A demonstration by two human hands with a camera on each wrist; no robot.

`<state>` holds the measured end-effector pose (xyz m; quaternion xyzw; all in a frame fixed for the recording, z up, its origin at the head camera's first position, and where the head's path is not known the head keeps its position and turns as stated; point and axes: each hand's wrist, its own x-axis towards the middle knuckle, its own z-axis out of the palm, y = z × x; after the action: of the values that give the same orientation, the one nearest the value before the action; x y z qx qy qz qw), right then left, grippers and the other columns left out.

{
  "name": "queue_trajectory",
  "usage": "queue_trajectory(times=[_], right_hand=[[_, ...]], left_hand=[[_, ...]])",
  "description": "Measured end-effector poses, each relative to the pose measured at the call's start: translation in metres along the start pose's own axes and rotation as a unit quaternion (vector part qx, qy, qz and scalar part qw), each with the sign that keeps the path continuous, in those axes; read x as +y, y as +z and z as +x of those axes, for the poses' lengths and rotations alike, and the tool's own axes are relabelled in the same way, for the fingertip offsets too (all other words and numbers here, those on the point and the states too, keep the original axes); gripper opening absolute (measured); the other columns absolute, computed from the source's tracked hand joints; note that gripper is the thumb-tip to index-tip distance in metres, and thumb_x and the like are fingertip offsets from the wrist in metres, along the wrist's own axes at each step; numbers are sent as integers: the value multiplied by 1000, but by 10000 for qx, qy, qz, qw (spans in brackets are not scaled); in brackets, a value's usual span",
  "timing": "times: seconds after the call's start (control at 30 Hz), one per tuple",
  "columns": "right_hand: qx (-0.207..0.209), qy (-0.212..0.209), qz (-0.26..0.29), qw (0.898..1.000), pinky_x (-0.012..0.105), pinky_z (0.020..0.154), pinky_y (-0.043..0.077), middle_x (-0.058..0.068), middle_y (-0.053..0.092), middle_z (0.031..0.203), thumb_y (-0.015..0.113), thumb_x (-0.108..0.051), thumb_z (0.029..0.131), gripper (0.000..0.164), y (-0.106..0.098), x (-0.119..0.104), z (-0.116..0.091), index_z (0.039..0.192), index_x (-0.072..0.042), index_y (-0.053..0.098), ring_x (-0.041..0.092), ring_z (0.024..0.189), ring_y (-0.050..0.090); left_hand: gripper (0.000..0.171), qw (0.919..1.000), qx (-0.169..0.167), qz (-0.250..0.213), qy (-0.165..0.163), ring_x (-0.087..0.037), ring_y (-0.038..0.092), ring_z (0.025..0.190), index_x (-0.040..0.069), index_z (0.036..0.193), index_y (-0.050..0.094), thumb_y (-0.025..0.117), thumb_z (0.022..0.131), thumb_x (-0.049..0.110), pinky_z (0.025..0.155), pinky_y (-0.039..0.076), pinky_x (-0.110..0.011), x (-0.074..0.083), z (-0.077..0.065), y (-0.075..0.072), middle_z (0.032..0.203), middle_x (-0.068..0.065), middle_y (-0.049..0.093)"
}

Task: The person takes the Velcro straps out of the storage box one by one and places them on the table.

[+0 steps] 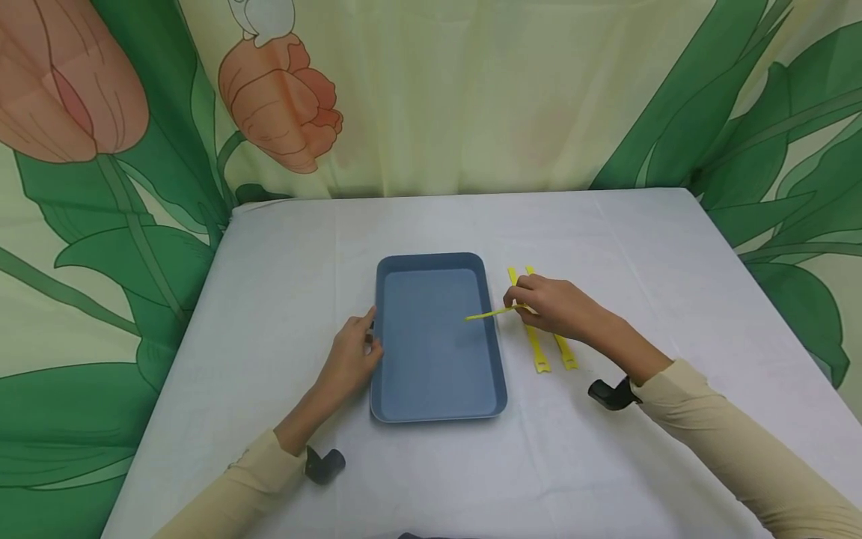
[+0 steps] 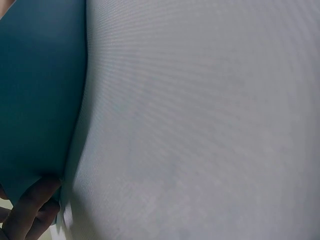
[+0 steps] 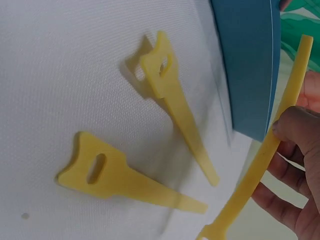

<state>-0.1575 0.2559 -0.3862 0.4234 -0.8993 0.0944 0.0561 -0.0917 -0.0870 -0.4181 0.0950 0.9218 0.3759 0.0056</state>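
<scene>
A blue rectangular tray (image 1: pixel 438 352) lies on the white cloth. My left hand (image 1: pixel 348 358) holds it at the left side, its fingers (image 2: pixel 31 207) against the outer wall in the left wrist view. Above the tray's right edge, my right hand (image 1: pixel 555 303) pinches a yellow cable tie (image 3: pixel 260 167) between thumb and fingers. Its narrow end reaches out over the tray. Two more yellow cable ties lie on the cloth to the right of the tray, one (image 3: pixel 175 97) closer to it and the other (image 3: pixel 112 170) farther out. Each has a slotted, notched head.
A white cloth (image 1: pixel 283 277) covers the table. Behind it hangs a curtain (image 1: pixel 465 97) printed with flowers and leaves. Black wrist mounts (image 1: pixel 613 394) stick out below both sleeves. A dark object shows at the bottom edge of the head view.
</scene>
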Motion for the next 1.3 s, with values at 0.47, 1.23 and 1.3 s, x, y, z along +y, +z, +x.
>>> queue_trajectory(times=[0.47,1.23,1.3], right_hand=[[-545,684,117,9961,22,53,44,0,55,89,69,-6,80,24,1,3,-3,100,-11,56,10,66,50],[-1010,2387,1187,9585,31,59,44,7,52,80,56,-1,88,22,0,14,-10,109,4,52,19,66,49],[-902,2669,1214,9518,32,58,44,9,53,81,56,-1,88,24,0,15,-11,110,6,51,20,65,49]], left_hand=[[60,10000,-28,77,-38,-30,60,99,-8,140,35,57,85,-3,80,53,-34,-2,1,1,114,-23,52],[59,9999,11,102,81,-29,59,97,-9,139,36,57,84,-4,79,52,-34,-4,2,1,112,-24,53],[59,9999,17,99,99,-29,59,97,-9,139,36,57,84,-4,79,52,-34,-4,1,1,112,-24,53]])
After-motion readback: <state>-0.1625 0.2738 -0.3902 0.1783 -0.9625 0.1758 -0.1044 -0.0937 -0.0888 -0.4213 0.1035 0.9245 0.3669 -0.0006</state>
